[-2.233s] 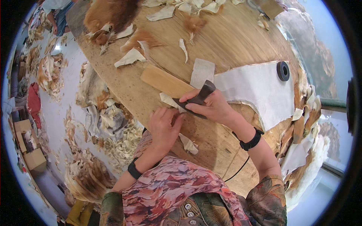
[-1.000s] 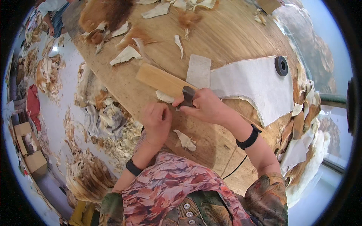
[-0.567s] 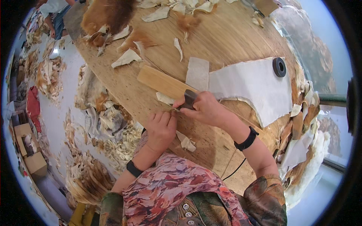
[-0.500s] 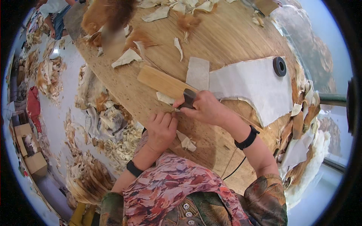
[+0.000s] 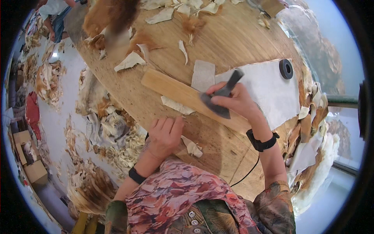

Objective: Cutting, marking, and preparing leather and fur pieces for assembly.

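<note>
My right hand (image 5: 242, 102) grips a dark knife with a wide curved blade (image 5: 218, 110), its handle end sticking up past the fingers. The blade sits over the long pale wooden board (image 5: 169, 86), toward its near right end; whether it touches the wood I cannot tell. My left hand (image 5: 166, 134) is closed at the table's near edge, fingers curled down; anything inside it is hidden. A pale hide strip (image 5: 176, 105) lies along the board's near side, just beyond my left hand. Another small scrap (image 5: 192, 147) lies right of that hand.
Right of the board lies a large white hide panel (image 5: 257, 87) with a black ring (image 5: 286, 69) on it and a square pale piece (image 5: 203, 74) beside it. Brown fur (image 5: 97, 17) and scraps cover the far table. Hide heaps litter the floor; a person (image 5: 56, 19) is far left.
My right hand has moved right, away from my left hand, turning the knife so its blade shows over the board. My left hand has stayed nearly in place.
</note>
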Demonstrator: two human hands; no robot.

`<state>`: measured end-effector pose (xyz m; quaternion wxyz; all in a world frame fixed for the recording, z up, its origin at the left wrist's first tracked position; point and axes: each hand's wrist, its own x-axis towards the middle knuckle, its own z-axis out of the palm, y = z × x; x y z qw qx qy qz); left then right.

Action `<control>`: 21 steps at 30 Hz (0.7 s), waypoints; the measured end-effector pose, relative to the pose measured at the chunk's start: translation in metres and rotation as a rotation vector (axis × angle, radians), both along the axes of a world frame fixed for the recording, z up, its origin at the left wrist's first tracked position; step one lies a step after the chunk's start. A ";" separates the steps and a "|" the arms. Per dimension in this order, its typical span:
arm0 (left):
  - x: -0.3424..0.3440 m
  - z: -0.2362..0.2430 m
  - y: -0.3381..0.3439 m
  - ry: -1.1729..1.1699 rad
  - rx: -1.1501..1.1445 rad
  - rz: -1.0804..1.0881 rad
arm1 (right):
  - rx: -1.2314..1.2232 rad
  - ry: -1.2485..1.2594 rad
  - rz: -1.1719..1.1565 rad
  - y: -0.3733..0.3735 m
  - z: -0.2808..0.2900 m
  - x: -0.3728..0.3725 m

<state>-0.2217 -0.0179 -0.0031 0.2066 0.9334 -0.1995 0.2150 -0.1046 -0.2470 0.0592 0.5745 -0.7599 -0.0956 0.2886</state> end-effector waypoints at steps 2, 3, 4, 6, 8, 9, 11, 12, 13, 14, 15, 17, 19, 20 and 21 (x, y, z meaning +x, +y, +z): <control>0.003 0.003 -0.002 -0.043 -0.005 0.010 | 0.030 0.027 -0.095 -0.013 -0.001 0.001; 0.004 0.001 -0.003 -0.008 0.035 -0.043 | 0.008 -0.062 -0.223 -0.022 0.000 0.004; 0.003 -0.001 0.001 0.026 0.084 -0.088 | -0.003 -0.151 -0.345 -0.029 0.000 0.009; -0.002 -0.003 0.001 0.072 -0.002 -0.094 | -0.204 -0.229 -0.431 -0.060 0.006 0.019; -0.008 -0.001 0.007 0.120 -0.092 -0.110 | -0.664 -0.479 -0.467 -0.076 0.018 0.020; -0.011 0.002 0.010 0.236 -0.169 -0.209 | -0.914 -0.510 -0.362 -0.088 0.020 0.017; -0.018 0.010 0.020 0.346 -0.238 -0.286 | -1.147 -0.549 -0.240 -0.102 0.016 0.011; -0.019 0.016 0.032 0.428 -0.298 -0.225 | -1.239 -0.535 -0.221 -0.108 0.009 0.004; -0.019 0.019 0.046 0.510 -0.362 -0.170 | -1.336 -0.516 -0.205 -0.114 0.003 -0.004; -0.013 0.018 0.063 0.406 -0.268 -0.018 | -1.337 -0.520 -0.217 -0.125 -0.006 -0.012; -0.002 0.016 0.079 0.300 -0.179 0.131 | -1.324 -0.572 -0.291 -0.138 -0.016 -0.020; 0.030 0.018 0.107 0.089 -0.182 0.328 | -1.306 -0.615 -0.361 -0.148 -0.025 -0.030; 0.063 0.021 0.126 -0.084 -0.110 0.346 | -1.224 -0.727 -0.415 -0.110 -0.009 -0.037; 0.081 0.017 0.130 -0.088 -0.111 0.345 | -1.152 -0.834 -0.463 -0.089 -0.002 -0.041; 0.097 0.011 0.133 -0.127 -0.033 0.337 | -1.041 -0.813 -0.411 -0.072 0.000 -0.047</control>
